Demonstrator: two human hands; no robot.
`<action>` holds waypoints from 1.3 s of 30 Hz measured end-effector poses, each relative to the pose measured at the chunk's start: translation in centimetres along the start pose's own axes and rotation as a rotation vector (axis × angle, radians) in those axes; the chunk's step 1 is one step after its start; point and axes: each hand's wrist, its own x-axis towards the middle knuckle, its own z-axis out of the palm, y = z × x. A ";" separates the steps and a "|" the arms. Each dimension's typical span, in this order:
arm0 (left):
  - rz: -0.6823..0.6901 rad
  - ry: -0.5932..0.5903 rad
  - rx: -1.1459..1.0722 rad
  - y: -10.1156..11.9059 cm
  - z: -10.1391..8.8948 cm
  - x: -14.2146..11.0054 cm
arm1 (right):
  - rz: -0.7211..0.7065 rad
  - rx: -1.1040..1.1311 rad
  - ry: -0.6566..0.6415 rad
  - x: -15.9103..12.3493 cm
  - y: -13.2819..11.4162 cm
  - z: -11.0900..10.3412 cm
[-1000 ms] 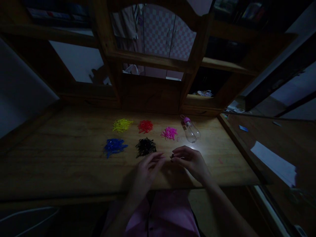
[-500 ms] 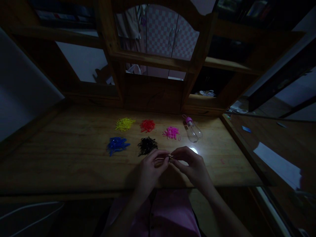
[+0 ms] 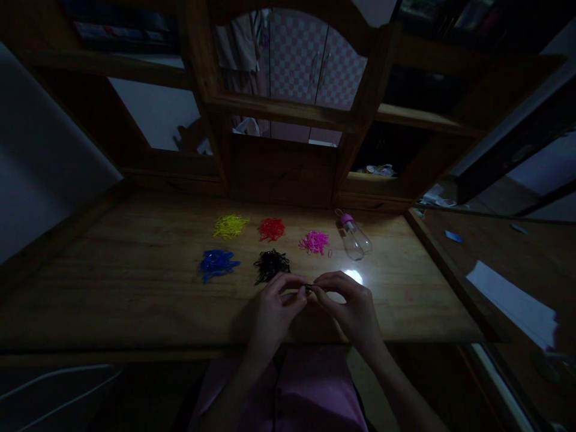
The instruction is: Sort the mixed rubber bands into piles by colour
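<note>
My left hand (image 3: 279,306) and my right hand (image 3: 348,303) meet above the desk near its front edge. Both have thumb and fingers pinched on one small dark piece (image 3: 309,288), mostly covered by the fingertips; its kind is too small to make out. Just beyond my left fingers lies a pile of small black loops (image 3: 272,265). Similar piles sit around it: blue loops (image 3: 218,264) to the left, yellow loops (image 3: 230,226) and red loops (image 3: 271,228) behind, pink loops (image 3: 314,242) to the right.
A clear bulb-shaped bottle (image 3: 356,243) with a pink cap lies right of the pink pile. The wooden desk (image 3: 135,288) has a shelf unit along its back. On a lower surface at the right are white paper (image 3: 513,303) and a small blue card (image 3: 453,236).
The fingers of both hands have shifted slightly around the dark piece, which shows less now. The whole view has moved a little; the piles and bottle lie as before.
</note>
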 end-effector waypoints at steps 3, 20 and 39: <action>-0.046 0.001 -0.005 -0.1 0.0 -0.1 | -0.030 -0.026 0.006 0.1 -0.4 0.0; -0.103 0.040 -0.013 0.8 -0.8 -0.2 | -0.133 -0.149 0.033 -0.4 -0.4 0.3; -0.045 0.106 0.094 0.3 -1.1 -0.3 | -0.171 -0.248 0.062 -0.5 -0.2 0.0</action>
